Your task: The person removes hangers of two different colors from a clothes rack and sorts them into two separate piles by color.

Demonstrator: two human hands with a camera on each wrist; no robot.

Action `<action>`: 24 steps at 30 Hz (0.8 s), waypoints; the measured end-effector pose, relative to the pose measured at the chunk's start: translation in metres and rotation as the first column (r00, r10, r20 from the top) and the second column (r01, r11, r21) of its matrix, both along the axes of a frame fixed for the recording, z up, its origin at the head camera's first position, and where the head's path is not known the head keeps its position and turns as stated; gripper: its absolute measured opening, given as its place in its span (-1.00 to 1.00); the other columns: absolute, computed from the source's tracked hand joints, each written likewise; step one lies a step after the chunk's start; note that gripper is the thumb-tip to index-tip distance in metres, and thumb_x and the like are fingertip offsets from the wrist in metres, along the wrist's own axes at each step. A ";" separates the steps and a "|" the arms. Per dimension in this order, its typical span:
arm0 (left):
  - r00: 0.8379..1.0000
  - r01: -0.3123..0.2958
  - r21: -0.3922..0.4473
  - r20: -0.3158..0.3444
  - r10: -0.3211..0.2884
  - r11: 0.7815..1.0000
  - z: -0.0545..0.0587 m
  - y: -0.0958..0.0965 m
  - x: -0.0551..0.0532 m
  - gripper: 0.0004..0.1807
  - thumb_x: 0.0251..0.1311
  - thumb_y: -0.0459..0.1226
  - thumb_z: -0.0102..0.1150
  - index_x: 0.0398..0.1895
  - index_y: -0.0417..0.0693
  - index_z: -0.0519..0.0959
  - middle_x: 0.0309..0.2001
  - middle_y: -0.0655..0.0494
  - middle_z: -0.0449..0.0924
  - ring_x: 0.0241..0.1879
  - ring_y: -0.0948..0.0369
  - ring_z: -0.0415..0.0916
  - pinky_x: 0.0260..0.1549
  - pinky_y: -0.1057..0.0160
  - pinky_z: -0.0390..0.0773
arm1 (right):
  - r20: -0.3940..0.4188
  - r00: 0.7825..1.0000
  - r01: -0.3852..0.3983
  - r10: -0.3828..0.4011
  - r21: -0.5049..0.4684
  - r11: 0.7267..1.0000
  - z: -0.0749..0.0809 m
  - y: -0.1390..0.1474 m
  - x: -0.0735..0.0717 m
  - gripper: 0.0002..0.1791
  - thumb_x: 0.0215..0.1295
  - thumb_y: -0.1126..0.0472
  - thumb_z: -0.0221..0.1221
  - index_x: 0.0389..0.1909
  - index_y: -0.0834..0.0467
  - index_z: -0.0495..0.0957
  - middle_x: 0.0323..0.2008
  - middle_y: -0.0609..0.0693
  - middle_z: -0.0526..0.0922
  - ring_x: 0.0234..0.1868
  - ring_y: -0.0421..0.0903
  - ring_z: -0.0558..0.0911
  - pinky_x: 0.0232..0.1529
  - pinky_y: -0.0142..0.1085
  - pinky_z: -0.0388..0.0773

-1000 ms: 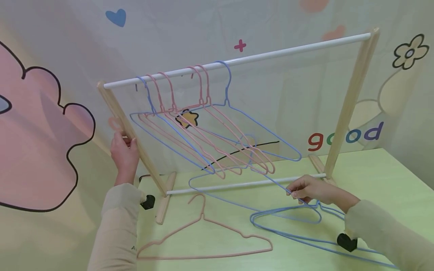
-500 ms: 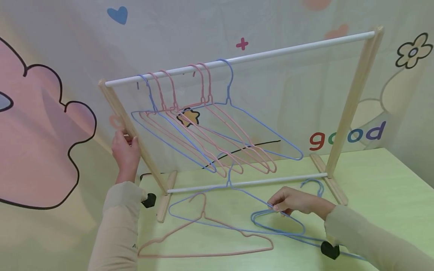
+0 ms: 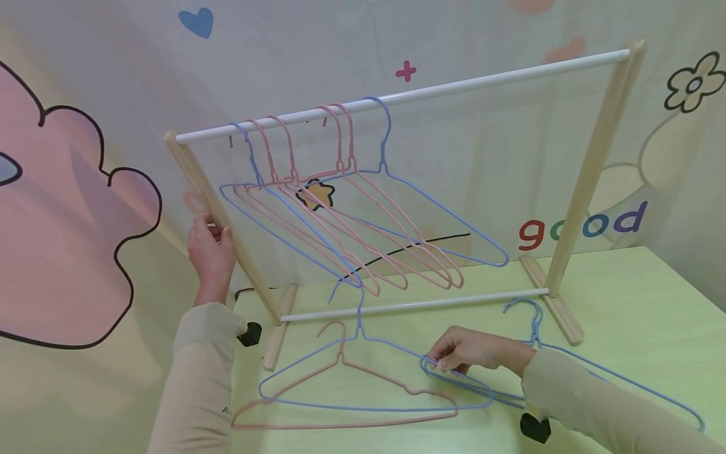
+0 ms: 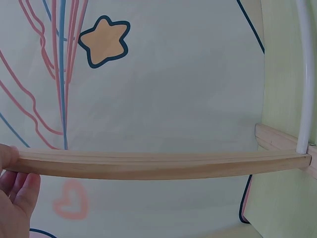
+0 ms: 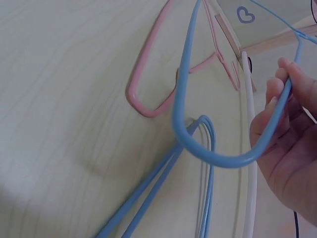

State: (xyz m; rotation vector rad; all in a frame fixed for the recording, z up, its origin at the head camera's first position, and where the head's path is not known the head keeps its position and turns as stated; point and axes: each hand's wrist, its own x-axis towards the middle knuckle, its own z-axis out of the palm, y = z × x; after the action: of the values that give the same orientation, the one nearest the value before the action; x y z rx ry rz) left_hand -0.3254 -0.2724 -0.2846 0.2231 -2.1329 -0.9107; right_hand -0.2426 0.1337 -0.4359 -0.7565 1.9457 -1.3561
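My left hand (image 3: 211, 255) grips the left wooden post (image 4: 148, 166) of a small clothes rack, about halfway up. In the head view, my right hand (image 3: 473, 350) pinches a blue hanger (image 3: 368, 410) by its right shoulder. This hanger stands hook up in front of the rack, below the hung ones, and overlaps a pink hanger (image 3: 340, 427) lying on the table. The right wrist view shows thumb and fingers on the blue wire near its rounded corner (image 5: 225, 161). Other blue hangers (image 3: 537, 315) lie stacked under my right forearm, partly hidden by it.
On the white top rail (image 3: 505, 82) hang several pink hangers (image 3: 341, 145) between two blue ones, bunched toward the left. A lower white bar (image 3: 425, 307) joins the wooden feet on the pale green table (image 3: 635, 296). A printed curtain (image 3: 465, 31) stands behind.
My right hand has moved left and down with the blue hanger, drawing it away from the blue stack to in front of the pink one. My left hand stays on the post.
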 end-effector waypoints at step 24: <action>1.000 -0.011 0.000 0.019 0.011 1.000 0.001 0.001 0.001 -0.73 0.13 -0.34 0.00 -0.11 -0.27 0.33 -0.19 -0.22 0.44 -0.16 -0.03 0.46 -0.08 0.09 0.41 | 0.002 0.998 0.067 -0.067 -0.009 0.998 0.015 0.084 0.009 -0.75 0.21 0.23 0.04 -0.29 0.38 0.52 -0.62 -0.17 0.41 -0.64 -0.31 0.35 -0.60 -0.47 0.35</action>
State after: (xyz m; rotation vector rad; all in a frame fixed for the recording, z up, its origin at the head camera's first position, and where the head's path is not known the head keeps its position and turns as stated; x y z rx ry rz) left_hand -0.3244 -0.2712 -0.2834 0.2447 -2.1473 -0.9057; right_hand -0.2338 0.2180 -0.4205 -0.6996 1.9816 -1.4053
